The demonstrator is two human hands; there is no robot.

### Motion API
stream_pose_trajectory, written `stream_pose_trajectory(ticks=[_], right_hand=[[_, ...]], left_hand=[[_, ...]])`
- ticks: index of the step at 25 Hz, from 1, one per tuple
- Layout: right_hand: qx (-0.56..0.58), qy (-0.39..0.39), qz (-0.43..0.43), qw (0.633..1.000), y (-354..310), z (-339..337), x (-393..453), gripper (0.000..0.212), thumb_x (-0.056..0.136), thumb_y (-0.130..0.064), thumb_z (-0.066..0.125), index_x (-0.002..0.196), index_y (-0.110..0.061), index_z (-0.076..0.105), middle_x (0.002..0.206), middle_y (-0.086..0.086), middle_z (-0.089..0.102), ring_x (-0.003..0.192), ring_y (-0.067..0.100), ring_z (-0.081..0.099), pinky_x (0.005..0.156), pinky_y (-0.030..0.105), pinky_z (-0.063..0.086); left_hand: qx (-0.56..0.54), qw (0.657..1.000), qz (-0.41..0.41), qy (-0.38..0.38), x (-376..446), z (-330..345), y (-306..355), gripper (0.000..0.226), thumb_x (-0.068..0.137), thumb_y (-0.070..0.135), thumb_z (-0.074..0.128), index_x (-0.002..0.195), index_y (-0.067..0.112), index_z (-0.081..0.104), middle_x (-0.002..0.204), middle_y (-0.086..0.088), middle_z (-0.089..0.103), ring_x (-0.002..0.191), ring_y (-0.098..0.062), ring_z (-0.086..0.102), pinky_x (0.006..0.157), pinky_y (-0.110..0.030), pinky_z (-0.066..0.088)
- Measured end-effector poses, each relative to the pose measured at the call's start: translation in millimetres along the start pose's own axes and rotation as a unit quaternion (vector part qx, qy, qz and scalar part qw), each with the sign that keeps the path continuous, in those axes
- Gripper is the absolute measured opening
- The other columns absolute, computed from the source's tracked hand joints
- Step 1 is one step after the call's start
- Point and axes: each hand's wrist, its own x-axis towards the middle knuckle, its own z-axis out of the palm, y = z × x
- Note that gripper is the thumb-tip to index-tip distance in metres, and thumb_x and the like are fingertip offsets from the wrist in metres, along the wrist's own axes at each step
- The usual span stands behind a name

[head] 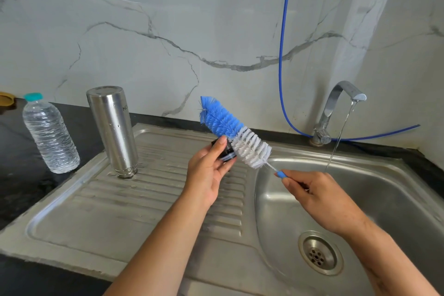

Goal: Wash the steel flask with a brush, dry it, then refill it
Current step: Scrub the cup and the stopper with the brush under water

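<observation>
Flask (pixel 113 130) inverted on drainboard (pixel 96 199), left of your hands; left hand (pixel 209 175) grips black cap (pixel 224 149), right hand (pixel 319 202) pinches brush (pixel 237 132) handle.

Both forearms reach in from six o'clock, bare to the wrist. The left hand (pixel 208 172) is raised palm-up, thumb and fingers (pixel 219 144) curled round a small dark cap (pixel 224 151). At its three o'clock, the right hand (pixel 319 202) lies knuckles-up, pinching a bottle brush (pixel 236 131) by the handle, bristles pointing toward ten o'clock.
</observation>
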Motion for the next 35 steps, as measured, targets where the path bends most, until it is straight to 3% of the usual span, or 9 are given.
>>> stream_pose_trajectory(ticks=[4, 8, 12, 16, 20, 24, 27, 32, 35], right_hand=[[-0.009, 0.047, 0.003, 0.999, -2.1, -1.2, 1.0, 0.03, 0.103, -0.029, 0.055, 0.101, -0.005, 0.073, 0.054, -0.004, 0.031, 0.054, 0.012, 0.025, 0.051, 0.024, 0.029], [0.012, -0.031, -0.025, 0.999, -4.7, -4.2, -0.8, 0.048, 0.1, -0.047, 0.049, 0.103, -0.004, 0.071, 0.058, -0.005, 0.031, 0.057, 0.01, 0.026, 0.053, 0.021, 0.029], [0.003, 0.037, -0.006, 0.999, -3.4, 1.1, 0.9, 0.032, 0.103, -0.03, 0.055, 0.107, -0.001, 0.069, 0.056, -0.006, 0.033, 0.055, 0.011, 0.026, 0.053, 0.025, 0.028], [0.012, 0.034, -0.002, 0.999, -4.6, 1.5, 0.0, 0.031, 0.103, -0.031, 0.055, 0.108, -0.004, 0.07, 0.056, 0.004, 0.036, 0.055, 0.011, 0.026, 0.053, 0.025, 0.029], [0.005, 0.048, 0.012, 0.999, -3.1, 2.4, -0.9, 0.032, 0.104, -0.031, 0.053, 0.103, -0.004, 0.071, 0.054, -0.001, 0.035, 0.053, 0.012, 0.028, 0.051, 0.023, 0.031], [0.015, 0.043, 0.019, 0.999, -1.9, 1.7, -0.8, 0.029, 0.104, -0.027, 0.054, 0.1, -0.004, 0.07, 0.053, -0.006, 0.033, 0.052, 0.011, 0.029, 0.051, 0.023, 0.03], [0.002, 0.007, -0.002, 1.0, 0.3, 1.8, -0.2, 0.027, 0.103, -0.027, 0.056, 0.1, -0.005, 0.071, 0.056, 0.003, 0.036, 0.054, 0.011, 0.028, 0.052, 0.023, 0.03], [-0.002, 0.059, -0.007, 0.998, -7.2, 14.6, 2.5, 0.021, 0.102, -0.023, 0.058, 0.108, -0.011, 0.073, 0.06, 0.014, 0.047, 0.054, 0.012, 0.028, 0.051, 0.026, 0.03], [0.008, 0.03, -0.021, 0.999, -9.5, 9.5, 0.7, 0.019, 0.102, -0.023, 0.06, 0.114, -0.021, 0.074, 0.06, 0.013, 0.047, 0.054, 0.011, 0.028, 0.052, 0.023, 0.032]], left_hand=[[0.025, 0.996, -0.041, -0.081, -14.9, 16.7, -13.3, 0.034, 0.082, 0.021, 0.068, 0.11, 0.003, 0.069, 0.107, -0.014, 0.077, 0.098, -0.024, 0.075, 0.089, -0.035, 0.062], [-0.094, 0.995, 0.015, -0.024, -1.9, 4.9, 5.4, 0.027, 0.095, 0.02, 0.06, 0.113, 0.001, 0.067, 0.102, -0.013, 0.079, 0.096, -0.023, 0.077, 0.088, -0.038, 0.063], [-0.062, 0.996, -0.023, -0.055, -8.1, 11.0, -7.1, 0.04, 0.085, 0.024, 0.066, 0.117, 0.0, 0.066, 0.111, -0.015, 0.076, 0.105, -0.027, 0.075, 0.091, -0.04, 0.061], [-0.013, 0.999, -0.002, -0.038, -2.2, 4.6, -1.0, 0.026, 0.087, 0.021, 0.071, 0.108, 0.005, 0.069, 0.108, -0.011, 0.078, 0.107, -0.026, 0.074, 0.096, -0.041, 0.06], [0.102, 0.994, -0.003, -0.041, -2.0, -1.6, 1.9, 0.039, 0.074, 0.023, 0.081, 0.109, 0.008, 0.072, 0.112, -0.015, 0.077, 0.106, -0.031, 0.072, 0.084, -0.03, 0.059], [-0.012, 1.0, 0.006, -0.005, 0.5, 1.5, 6.0, 0.029, 0.091, 0.008, 0.07, 0.118, -0.001, 0.066, 0.115, -0.02, 0.074, 0.11, -0.033, 0.072, 0.08, -0.028, 0.062], [-0.103, 0.993, 0.042, 0.042, 12.9, -10.5, 15.0, 0.026, 0.094, 0.008, 0.067, 0.118, -0.002, 0.066, 0.111, -0.019, 0.075, 0.108, -0.028, 0.073, 0.083, -0.033, 0.063], [-0.031, 0.999, 0.014, 0.004, -1.9, 8.4, -0.9, 0.014, 0.095, 0.0, 0.063, 0.108, 0.002, 0.068, 0.096, -0.011, 0.078, 0.091, -0.019, 0.076, 0.084, -0.031, 0.063], [-0.076, 0.995, 0.051, 0.033, 8.4, -3.3, 11.7, 0.014, 0.094, -0.001, 0.064, 0.106, 0.001, 0.068, 0.094, -0.011, 0.078, 0.09, -0.019, 0.076, 0.082, -0.032, 0.063]])
